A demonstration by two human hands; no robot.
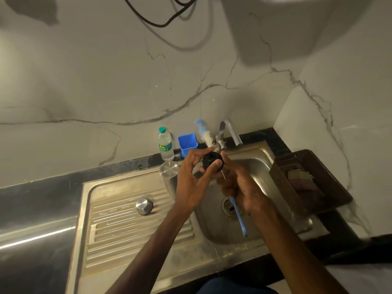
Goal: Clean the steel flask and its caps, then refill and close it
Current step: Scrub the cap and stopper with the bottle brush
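Observation:
My left hand grips a black inner cap over the sink basin. My right hand holds a bottle brush by its blue handle; the white and blue bristles stick up past the cap. The steel flask stands upside down on the drainboard, just left of my left hand. A domed steel outer cap lies on the drainboard ribs.
A steel tap arches over the basin. A plastic water bottle and a blue cup stand at the wall. A brown tray with a scrub pad sits right of the sink. The drain lies below my hands.

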